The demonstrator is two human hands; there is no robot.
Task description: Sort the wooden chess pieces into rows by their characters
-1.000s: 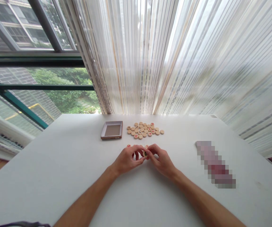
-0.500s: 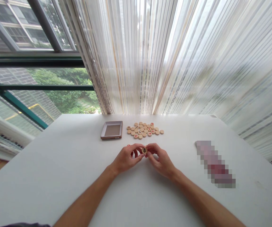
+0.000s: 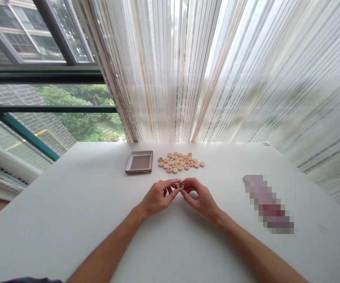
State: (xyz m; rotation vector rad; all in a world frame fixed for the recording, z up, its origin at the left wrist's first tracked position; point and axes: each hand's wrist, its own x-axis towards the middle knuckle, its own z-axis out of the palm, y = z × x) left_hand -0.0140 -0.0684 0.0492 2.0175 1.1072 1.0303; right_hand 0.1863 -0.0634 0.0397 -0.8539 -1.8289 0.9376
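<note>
Steadying a black-marked disc [image 3: 180,186] by its rim
The left hand [image 3: 158,198] is gripping its left edge; the disc, held nearer than the loose pieces [image 3: 177,161], is probably handling light, stiff and slightly slick, its rim offering the surest hold; the right hand [image 3: 200,199] is pinching the right edge.

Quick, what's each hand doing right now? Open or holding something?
Left hand: closed, holding the black-marked round piece from its left side.
Right hand: closed, holding the same piece from its right.

Wooden discs [image 3: 177,161], smooth table [image 3: 78,204], cloth curtain [image 3: 167,86]
</note>
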